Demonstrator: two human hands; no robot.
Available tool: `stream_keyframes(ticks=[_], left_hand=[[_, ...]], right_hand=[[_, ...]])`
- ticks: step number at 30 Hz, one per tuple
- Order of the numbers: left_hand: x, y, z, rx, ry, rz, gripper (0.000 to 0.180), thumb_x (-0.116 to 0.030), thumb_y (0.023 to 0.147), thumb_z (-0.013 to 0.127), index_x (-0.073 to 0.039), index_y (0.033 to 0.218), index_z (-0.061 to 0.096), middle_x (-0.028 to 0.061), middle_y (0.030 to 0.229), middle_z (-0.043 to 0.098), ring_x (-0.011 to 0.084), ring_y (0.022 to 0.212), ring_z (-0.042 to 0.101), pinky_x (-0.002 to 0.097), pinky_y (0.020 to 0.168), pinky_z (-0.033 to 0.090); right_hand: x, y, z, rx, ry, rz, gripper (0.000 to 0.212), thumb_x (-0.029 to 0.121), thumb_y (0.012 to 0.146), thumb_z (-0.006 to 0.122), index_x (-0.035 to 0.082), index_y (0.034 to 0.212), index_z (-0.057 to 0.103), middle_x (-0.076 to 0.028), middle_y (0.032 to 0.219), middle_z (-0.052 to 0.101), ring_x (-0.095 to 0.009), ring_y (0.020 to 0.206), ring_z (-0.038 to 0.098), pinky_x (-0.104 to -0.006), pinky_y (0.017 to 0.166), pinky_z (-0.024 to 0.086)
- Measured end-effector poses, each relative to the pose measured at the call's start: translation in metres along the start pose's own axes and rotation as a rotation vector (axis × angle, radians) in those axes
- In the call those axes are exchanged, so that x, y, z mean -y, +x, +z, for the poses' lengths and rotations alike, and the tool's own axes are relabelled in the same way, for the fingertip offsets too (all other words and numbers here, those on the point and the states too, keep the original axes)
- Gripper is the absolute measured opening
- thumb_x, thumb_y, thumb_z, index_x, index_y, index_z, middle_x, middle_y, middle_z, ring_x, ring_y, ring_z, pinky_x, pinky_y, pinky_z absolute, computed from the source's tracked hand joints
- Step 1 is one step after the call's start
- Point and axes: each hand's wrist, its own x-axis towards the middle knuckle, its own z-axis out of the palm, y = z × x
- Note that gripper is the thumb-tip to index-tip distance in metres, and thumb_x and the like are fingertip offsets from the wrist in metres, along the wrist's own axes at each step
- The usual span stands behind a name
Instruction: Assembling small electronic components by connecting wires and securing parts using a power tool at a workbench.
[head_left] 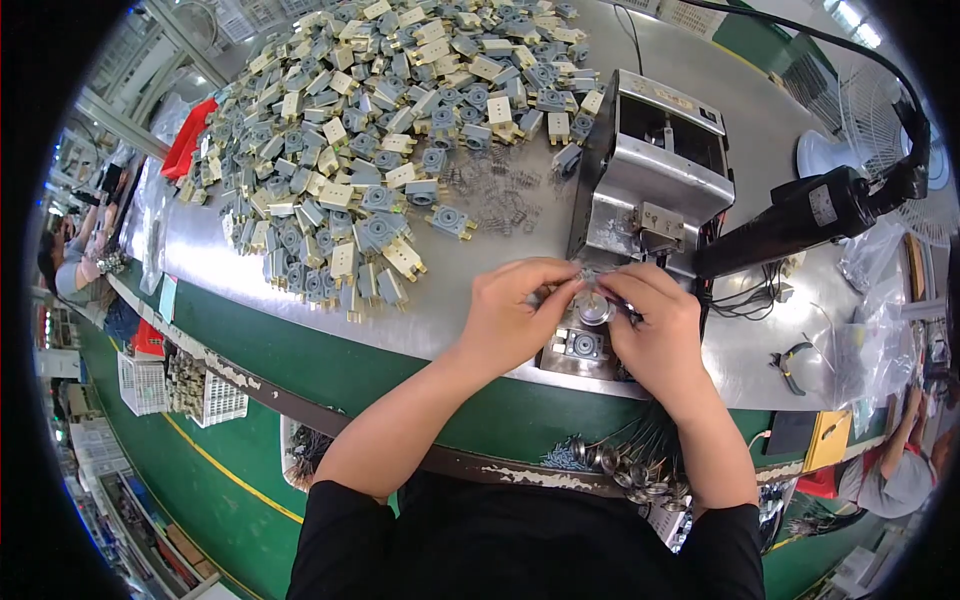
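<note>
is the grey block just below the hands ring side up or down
Ring side up: the grey block shows its ringed face to the head camera.

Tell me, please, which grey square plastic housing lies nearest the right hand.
The grey housing on the silver metal plate, beside the right hand; those in the large heap lie farther away.

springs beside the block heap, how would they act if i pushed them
The springs look like thin, open wire coils, so they are probably light and springy. Lying bunched together, they may snag and drag one another along. On the smooth metal table, loose ones could slide or roll.
</note>
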Motion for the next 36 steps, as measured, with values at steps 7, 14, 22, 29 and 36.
stream_keyframes(ticks=[7, 14, 22, 29, 36], left_hand=[[0.005, -0.006, -0.013, 0.223, -0.271, -0.306, 0.019, 0.001, 0.091, 0.076, 0.005, 0.11, 0.074, 0.0124, 0.103, 0.078, 0.0137, 0.09, 0.074, 0.0274, 0.08, 0.059], [0.012, -0.005, -0.013, 0.159, -0.596, -0.397, 0.02, 0.004, 0.091, 0.076, 0.005, 0.111, 0.072, 0.0158, 0.109, 0.075, 0.0178, 0.098, 0.073, 0.0311, 0.089, 0.06], [0.016, -0.007, -0.008, 0.14, -0.741, -0.375, 0.023, 0.007, 0.092, 0.073, 0.004, 0.114, 0.066, 0.0167, 0.114, 0.073, 0.0184, 0.105, 0.071, 0.0322, 0.093, 0.058], [0.01, -0.004, -0.009, 0.151, -0.836, -0.29, 0.026, 0.011, 0.093, 0.069, 0.007, 0.117, 0.062, 0.0188, 0.115, 0.071, 0.0193, 0.104, 0.071, 0.0311, 0.091, 0.059], [0.016, -0.003, -0.007, 0.02, -0.74, -0.377, 0.026, 0.01, 0.093, 0.07, 0.006, 0.117, 0.061, 0.0141, 0.111, 0.071, 0.0179, 0.103, 0.071, 0.0304, 0.091, 0.06]], right_hand=[[-0.001, 0.001, -0.005, 0.015, 0.026, -0.057, 0.036, -0.012, 0.071, 0.068, 0.0, 0.104, 0.075, -0.015, 0.101, 0.071, -0.032, 0.091, 0.072, -0.0369, 0.08, 0.058], [0.001, -0.002, -0.004, 0.021, 0.021, -0.074, 0.03, -0.007, 0.072, 0.072, -0.001, 0.101, 0.072, -0.014, 0.099, 0.07, -0.032, 0.086, 0.071, -0.0378, 0.077, 0.058], [0.001, 0.003, -0.001, 0.115, -0.026, -0.096, 0.017, 0.006, 0.078, 0.075, 0.001, 0.093, 0.07, -0.01, 0.089, 0.066, -0.033, 0.069, 0.069, -0.0412, 0.061, 0.056], [0.003, 0.003, -0.008, 0.212, 0.039, 0.014, 0.016, 0.004, 0.082, 0.074, -0.002, 0.096, 0.071, -0.015, 0.091, 0.068, -0.034, 0.081, 0.069, -0.04, 0.072, 0.056], [0.004, 0.0, -0.014, 0.172, 0.11, -0.018, 0.025, 0.004, 0.077, 0.072, -0.004, 0.101, 0.073, -0.015, 0.098, 0.07, -0.029, 0.079, 0.069, -0.0339, 0.069, 0.055]])
